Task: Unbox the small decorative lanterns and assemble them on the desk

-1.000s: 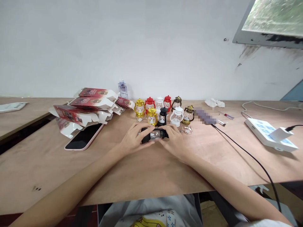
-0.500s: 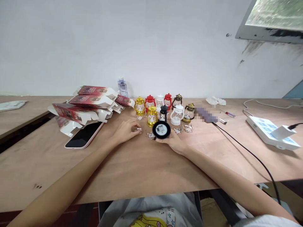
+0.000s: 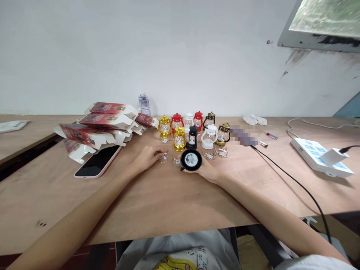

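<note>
My right hand (image 3: 206, 170) is wrapped round a small black lantern (image 3: 191, 160), tipped so its round base with a pale centre faces me. My left hand (image 3: 147, 157) rests on the table with thumb and fingers drawn together at a set of small white parts with thin wire (image 3: 164, 156); anything pinched there is too small to make out. Beside it, more white parts and wire (image 3: 176, 160) lie close to the held lantern. Just behind stand a gold lantern (image 3: 179, 138), another black lantern (image 3: 192, 138) and a white lantern (image 3: 209, 137).
Flattened red and white boxes (image 3: 104, 120) are piled at left, partly over a phone (image 3: 97, 163). A plastic bottle (image 3: 144, 105) stands by the wall. At right are a screwdriver (image 3: 272, 135), crumpled tissue (image 3: 254, 119), a power strip (image 3: 320, 155) and a black cable (image 3: 292, 180).
My left hand has shifted slightly left; the small white parts and wire at its fingertips now lie more in view on the table. The held black lantern has come slightly nearer me.
</note>
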Action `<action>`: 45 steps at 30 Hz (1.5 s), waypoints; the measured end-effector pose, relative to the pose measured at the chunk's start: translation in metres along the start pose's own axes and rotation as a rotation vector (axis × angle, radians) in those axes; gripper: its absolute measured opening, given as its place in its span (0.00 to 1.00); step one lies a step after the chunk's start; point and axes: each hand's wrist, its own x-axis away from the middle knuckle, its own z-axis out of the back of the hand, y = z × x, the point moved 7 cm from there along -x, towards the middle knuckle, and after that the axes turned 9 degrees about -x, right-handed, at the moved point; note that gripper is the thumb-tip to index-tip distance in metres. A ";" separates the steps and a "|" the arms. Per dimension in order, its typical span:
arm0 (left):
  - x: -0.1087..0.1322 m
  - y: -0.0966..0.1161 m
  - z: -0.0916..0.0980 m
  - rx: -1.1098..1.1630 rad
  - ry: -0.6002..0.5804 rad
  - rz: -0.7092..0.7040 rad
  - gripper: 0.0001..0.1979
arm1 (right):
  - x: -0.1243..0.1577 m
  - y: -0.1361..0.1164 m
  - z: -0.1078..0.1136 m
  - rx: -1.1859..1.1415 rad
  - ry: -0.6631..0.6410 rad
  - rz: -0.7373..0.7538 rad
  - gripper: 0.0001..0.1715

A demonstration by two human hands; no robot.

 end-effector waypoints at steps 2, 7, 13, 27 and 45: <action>0.000 0.000 0.001 -0.064 0.035 -0.023 0.11 | 0.000 -0.001 0.000 0.027 0.012 0.006 0.30; 0.006 0.017 0.019 -0.203 0.256 -0.055 0.10 | 0.001 -0.009 -0.003 0.130 -0.033 0.136 0.23; 0.035 0.086 0.070 0.007 0.736 -0.109 0.03 | 0.000 -0.002 0.001 0.222 0.004 0.178 0.20; 0.047 0.122 0.062 0.012 0.728 -0.304 0.04 | 0.001 0.002 0.000 0.229 0.014 0.192 0.19; 0.047 0.118 0.060 0.080 0.758 -0.130 0.04 | 0.001 -0.001 -0.002 0.227 0.023 0.183 0.20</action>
